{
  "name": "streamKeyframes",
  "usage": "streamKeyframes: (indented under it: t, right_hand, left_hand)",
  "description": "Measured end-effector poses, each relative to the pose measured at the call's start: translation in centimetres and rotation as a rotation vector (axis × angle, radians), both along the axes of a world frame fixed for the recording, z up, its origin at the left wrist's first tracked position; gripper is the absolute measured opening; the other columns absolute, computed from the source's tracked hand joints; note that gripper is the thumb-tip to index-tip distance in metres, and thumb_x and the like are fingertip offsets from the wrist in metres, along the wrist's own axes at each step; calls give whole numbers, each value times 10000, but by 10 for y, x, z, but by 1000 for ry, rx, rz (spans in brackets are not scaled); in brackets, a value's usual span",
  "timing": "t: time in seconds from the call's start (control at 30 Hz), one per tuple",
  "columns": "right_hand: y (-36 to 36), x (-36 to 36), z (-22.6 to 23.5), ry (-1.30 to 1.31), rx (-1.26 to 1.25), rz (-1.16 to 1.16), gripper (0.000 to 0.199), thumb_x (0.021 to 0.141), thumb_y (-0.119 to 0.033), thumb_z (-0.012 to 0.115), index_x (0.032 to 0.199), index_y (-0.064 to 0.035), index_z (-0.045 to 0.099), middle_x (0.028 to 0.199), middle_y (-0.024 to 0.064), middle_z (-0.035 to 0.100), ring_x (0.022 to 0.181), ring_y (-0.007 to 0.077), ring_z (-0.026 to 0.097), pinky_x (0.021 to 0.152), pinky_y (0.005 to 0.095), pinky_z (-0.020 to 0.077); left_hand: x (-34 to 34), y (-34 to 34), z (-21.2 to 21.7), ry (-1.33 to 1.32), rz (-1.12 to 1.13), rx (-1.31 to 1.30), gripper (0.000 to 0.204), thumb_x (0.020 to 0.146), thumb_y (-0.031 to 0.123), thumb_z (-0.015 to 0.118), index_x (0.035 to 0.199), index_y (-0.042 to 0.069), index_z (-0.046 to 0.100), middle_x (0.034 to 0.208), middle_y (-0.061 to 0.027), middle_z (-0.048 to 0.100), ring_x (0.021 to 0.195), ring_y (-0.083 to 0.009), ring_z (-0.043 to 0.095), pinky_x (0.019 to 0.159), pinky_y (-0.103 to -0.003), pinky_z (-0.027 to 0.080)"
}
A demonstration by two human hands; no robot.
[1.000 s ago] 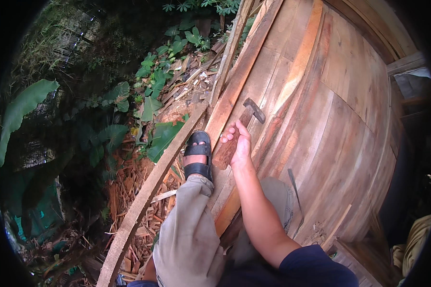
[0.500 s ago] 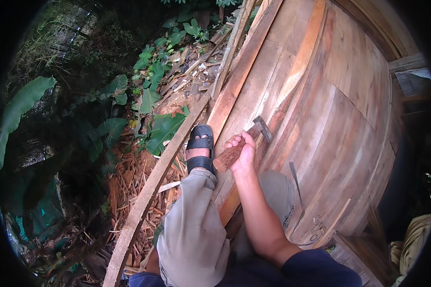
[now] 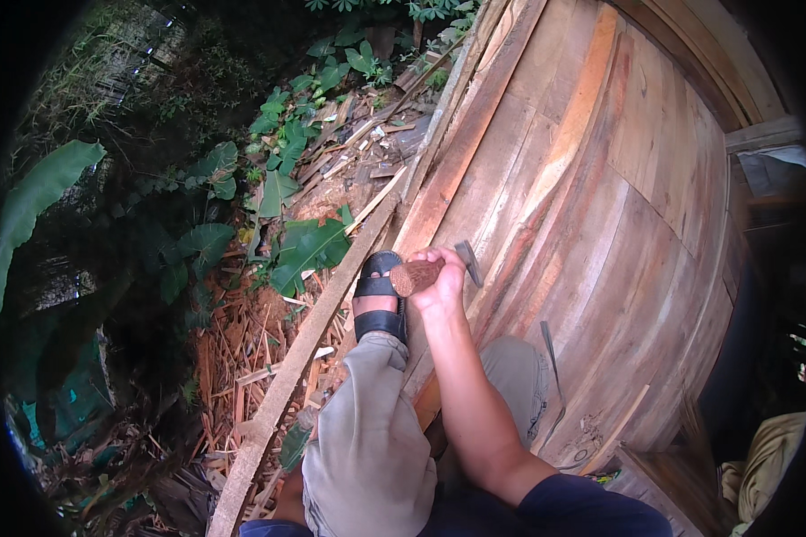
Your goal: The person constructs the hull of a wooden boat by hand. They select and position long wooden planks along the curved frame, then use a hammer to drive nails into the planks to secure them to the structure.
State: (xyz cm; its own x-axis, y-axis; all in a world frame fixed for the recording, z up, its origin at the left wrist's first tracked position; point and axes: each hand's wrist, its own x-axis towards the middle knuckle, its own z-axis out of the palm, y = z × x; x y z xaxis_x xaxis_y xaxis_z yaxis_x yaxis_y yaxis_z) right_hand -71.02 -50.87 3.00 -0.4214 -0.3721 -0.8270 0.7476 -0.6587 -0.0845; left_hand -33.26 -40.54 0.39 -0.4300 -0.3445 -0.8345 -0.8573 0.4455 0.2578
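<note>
My right hand [image 3: 445,285] is closed around the round wooden handle of a hammer [image 3: 414,277]. Its dark metal head [image 3: 467,262] lies against the curved wall of reddish wooden planks [image 3: 600,224]. The hand is just right of my foot in a black sandal [image 3: 378,302], which stands on the planks' lower edge. My grey trouser leg [image 3: 367,447] comes up from the bottom edge. My left hand does not show; only a bit of skin appears beside the trouser leg at the bottom.
A long thin batten [image 3: 300,362] runs diagonally left of my foot. A slim metal blade [image 3: 551,358] rests on the planks by my knee. Wood scraps and chips [image 3: 251,358] and broad green leaves [image 3: 304,246] cover the ground to the left.
The hammer has come down: its head moved from higher up on the planks to a spot close beside my hand, and the hand dropped slightly toward the sandal.
</note>
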Motion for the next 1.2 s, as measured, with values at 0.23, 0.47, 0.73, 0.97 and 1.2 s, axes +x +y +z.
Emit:
streamKeyframes:
  t: [0.23, 0.47, 0.73, 0.97, 1.2]
  right_hand:
    - [-36, 13, 62, 119, -246, 280, 187, 919, -245, 568, 823, -115, 474, 655, -1, 487, 542, 147, 488, 521, 331, 451]
    - [17, 30, 11, -72, -1, 118, 244, 919, -242, 473, 710, -116, 463, 611, 10, 488, 562, 181, 506, 596, 334, 469]
    - [-48, 32, 45, 72, -268, 315, 174, 900, -218, 581, 821, -102, 477, 652, -3, 485, 549, 138, 483, 533, 314, 457]
    - [21, 38, -12, -85, 144, -9, 259, 937, -214, 478, 701, -113, 446, 602, 0, 465, 548, 148, 462, 584, 312, 464]
    - [13, 2, -13, 141, -22, 179, 211, 896, -159, 527, 699, -114, 468, 604, -18, 471, 548, 106, 476, 561, 284, 453]
  left_hand:
    - [0, -14, 0, 8, 20, -8, 644, 889, 119, 558, 1467, 178, 281, 1382, -231, 406, 1192, -420, 494, 969, -461, 421]
    - [1, -23, -1, 6, 27, -26, 635, 890, 120, 557, 1463, 176, 290, 1373, -232, 416, 1185, -418, 500, 960, -462, 427]
    - [7, -34, -2, 18, 25, -31, 625, 890, 120, 557, 1458, 174, 301, 1362, -232, 428, 1176, -416, 507, 950, -462, 434]
    - [12, -44, -2, 24, 41, -36, 616, 891, 120, 556, 1453, 172, 310, 1353, -233, 439, 1169, -415, 514, 941, -463, 440]
    - [12, -47, -4, 21, 34, -33, 607, 891, 121, 556, 1448, 170, 319, 1344, -233, 449, 1162, -413, 520, 932, -463, 446]
